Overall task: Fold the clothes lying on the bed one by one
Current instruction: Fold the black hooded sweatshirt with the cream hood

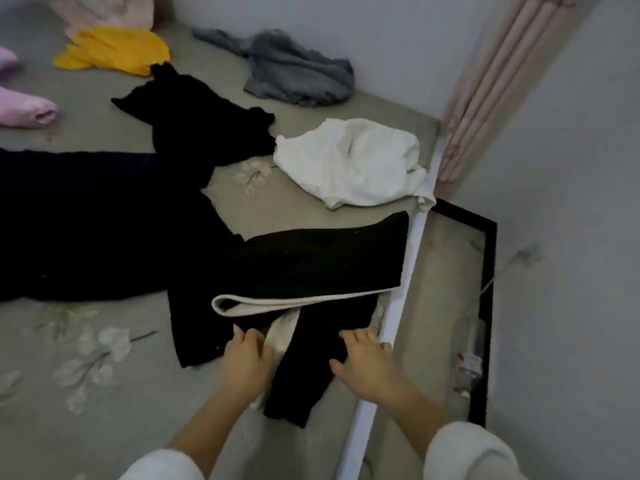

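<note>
A black garment with a cream band [304,265] lies spread on the bed [104,393] near its right edge, one sleeve stretched toward that edge. My left hand [244,362] grips the cloth at the cream strip near the garment's lower hem, fingers curled into it. A little to the right, my right hand [363,365] lies on the black fabric with fingers spread, pressing it flat. Behind it lie a white garment [353,161], another black garment [197,123], a grey garment [294,71] and a yellow garment [114,50], all crumpled.
A large dark cloth [76,223] covers the bed's left middle. Pink items [27,109] sit at the far left and a pale pink cloth [110,8] at the back. The bed's white edge [401,306] borders a black-framed panel [485,306] on the floor; a pink curtain [495,88] hangs beyond.
</note>
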Tool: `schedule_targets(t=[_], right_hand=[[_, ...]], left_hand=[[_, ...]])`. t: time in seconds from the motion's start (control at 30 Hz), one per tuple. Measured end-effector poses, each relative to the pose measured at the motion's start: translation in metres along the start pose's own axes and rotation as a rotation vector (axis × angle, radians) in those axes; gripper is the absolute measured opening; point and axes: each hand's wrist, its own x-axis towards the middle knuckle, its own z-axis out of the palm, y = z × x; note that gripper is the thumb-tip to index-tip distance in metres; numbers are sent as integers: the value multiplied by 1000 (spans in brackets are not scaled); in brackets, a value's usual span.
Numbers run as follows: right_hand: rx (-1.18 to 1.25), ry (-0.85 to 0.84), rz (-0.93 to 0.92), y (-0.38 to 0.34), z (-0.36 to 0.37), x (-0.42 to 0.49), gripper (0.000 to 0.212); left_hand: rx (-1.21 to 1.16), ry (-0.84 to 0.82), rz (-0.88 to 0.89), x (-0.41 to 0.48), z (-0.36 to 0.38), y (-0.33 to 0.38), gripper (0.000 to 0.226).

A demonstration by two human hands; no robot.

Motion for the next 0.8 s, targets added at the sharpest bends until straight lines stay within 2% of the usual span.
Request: schedule_targets(t=[0.13,0.23,0.3,0.37,0.47,0.6,0.67,0.73,0.8], right_hand=[[-83,1,-182,28,18,37,62],[-90,-16,-306,27,28,63,71],[-175,-53,-357,26,35,81,71],[-262,-87,-412,28,38,95,58],[-339,-86,-538,46,32,105,38],[-462,-65,-720,92,3,103,15],[-471,-74,-605,129,-12,107,8],[-341,-84,-366,163,-33,111,17],[-191,-7,-199,187,-55,113,31]], left_hand=[[-184,58,-251,4,49,0,21],[-207,81,-302,5,76,0,22],[-104,123,-288,3,87,0,22],[-39,185,-232,0,93,0,26],[-82,261,-1,-11,92,7,33],[-24,86,270,-20,84,27,29],[-16,7,308,-24,84,36,25],[-140,-86,215,-31,86,43,36],[-221,-156,119,-42,92,56,35]])
